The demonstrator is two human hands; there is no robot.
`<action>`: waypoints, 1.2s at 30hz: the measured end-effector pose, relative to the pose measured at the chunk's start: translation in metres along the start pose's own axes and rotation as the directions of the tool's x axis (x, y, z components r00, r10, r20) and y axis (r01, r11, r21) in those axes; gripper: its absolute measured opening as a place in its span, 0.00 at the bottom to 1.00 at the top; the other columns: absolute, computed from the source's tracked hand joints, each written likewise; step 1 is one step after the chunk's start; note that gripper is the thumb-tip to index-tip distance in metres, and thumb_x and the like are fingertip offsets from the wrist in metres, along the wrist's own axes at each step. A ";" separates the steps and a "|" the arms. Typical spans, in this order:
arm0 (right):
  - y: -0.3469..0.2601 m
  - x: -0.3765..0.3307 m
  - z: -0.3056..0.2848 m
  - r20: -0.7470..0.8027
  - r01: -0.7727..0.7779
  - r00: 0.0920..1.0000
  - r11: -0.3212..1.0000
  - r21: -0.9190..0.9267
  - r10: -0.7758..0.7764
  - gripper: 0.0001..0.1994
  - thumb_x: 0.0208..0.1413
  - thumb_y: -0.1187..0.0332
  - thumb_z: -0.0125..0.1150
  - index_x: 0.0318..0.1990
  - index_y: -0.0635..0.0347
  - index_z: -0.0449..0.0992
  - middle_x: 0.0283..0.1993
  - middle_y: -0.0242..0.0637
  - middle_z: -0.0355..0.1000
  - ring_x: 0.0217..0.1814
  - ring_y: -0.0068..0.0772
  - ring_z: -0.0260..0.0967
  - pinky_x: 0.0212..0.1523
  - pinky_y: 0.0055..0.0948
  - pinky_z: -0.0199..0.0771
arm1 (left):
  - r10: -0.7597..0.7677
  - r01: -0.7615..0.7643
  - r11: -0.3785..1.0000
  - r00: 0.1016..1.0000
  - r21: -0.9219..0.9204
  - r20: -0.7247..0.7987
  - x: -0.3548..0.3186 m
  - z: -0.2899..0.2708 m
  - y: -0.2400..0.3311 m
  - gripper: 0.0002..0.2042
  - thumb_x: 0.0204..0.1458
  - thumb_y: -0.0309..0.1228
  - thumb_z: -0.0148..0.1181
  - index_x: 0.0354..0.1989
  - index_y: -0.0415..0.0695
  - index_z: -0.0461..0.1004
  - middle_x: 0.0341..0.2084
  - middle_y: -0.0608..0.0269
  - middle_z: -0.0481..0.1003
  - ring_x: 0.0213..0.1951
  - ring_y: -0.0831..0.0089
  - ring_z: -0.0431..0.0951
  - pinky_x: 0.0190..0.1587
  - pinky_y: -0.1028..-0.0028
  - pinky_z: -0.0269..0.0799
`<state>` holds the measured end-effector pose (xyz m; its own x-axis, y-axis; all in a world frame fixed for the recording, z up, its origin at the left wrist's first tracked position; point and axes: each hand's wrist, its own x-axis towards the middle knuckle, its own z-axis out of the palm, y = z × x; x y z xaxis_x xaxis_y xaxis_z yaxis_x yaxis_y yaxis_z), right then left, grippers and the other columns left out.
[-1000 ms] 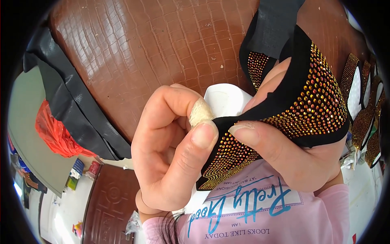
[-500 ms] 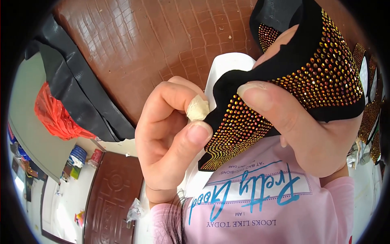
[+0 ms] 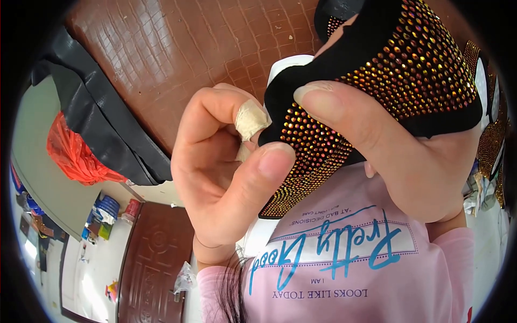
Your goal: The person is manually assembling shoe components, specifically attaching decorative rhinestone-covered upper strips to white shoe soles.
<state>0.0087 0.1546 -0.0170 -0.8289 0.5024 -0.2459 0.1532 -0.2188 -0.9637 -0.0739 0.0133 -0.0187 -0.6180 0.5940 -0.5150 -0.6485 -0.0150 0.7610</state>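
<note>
A black piece shaped like a shoe upper (image 3: 425,70), studded with gold and orange rhinestones, is held up in front of my chest. My right hand (image 3: 398,151) grips it, thumb flat on the studded face near the wavy black edge and the other fingers mostly hidden behind. On the left, my left hand (image 3: 210,167) pinches the piece's edge. Its thumb lies over the rhinestones, and the bent index finger, wrapped in beige tape (image 3: 252,119) at the tip, meets the black border. A white object (image 3: 288,64) shows partly behind the piece.
A brown crocodile-textured tabletop (image 3: 177,48) spreads beyond my hands. Dark grey sheets (image 3: 102,102) and a red plastic bag (image 3: 75,151) lie to the left. More studded pieces (image 3: 491,145) sit at the right edge. A brown panelled door (image 3: 153,264) appears at lower left.
Both hands and the studded piece have shifted slightly left and up. The left thumb has slid farther over the rhinestones, and the taped index finger is now against the black edge.
</note>
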 end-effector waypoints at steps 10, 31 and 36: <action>-0.013 -0.003 -0.004 0.018 -0.096 0.995 0.994 0.051 0.095 0.18 0.55 0.72 0.59 0.51 0.69 0.67 0.45 0.41 0.72 0.42 0.25 0.71 0.42 0.18 0.72 | 0.276 -0.299 0.920 0.953 0.253 0.120 0.010 -0.011 -0.006 0.15 0.42 0.23 0.60 0.38 0.39 0.64 0.36 0.60 0.66 0.35 0.76 0.63 0.40 0.80 0.58; -0.035 -0.023 -0.025 0.136 0.238 0.971 0.849 -0.471 -0.197 0.12 0.44 0.80 0.66 0.39 0.68 0.77 0.35 0.35 0.78 0.34 0.25 0.75 0.36 0.20 0.75 | 0.335 -0.445 0.865 0.856 0.233 0.394 0.011 -0.011 0.000 0.25 0.49 0.21 0.56 0.57 0.35 0.58 0.54 0.46 0.66 0.54 0.61 0.69 0.58 0.68 0.63; -0.030 -0.024 -0.027 0.094 0.135 0.990 0.930 -0.342 -0.110 0.12 0.42 0.82 0.67 0.38 0.68 0.78 0.34 0.35 0.78 0.33 0.25 0.75 0.36 0.20 0.76 | 0.237 -0.433 0.855 0.816 0.286 0.526 0.018 -0.020 0.004 0.28 0.48 0.21 0.57 0.59 0.34 0.58 0.56 0.46 0.65 0.54 0.61 0.69 0.58 0.68 0.63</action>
<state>0.0382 0.1712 0.0145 -0.8875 0.4428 -0.1278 0.2142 0.1506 -0.9651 -0.0963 0.0083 -0.0329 -0.4245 0.9048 -0.0323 -0.1603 -0.0400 0.9863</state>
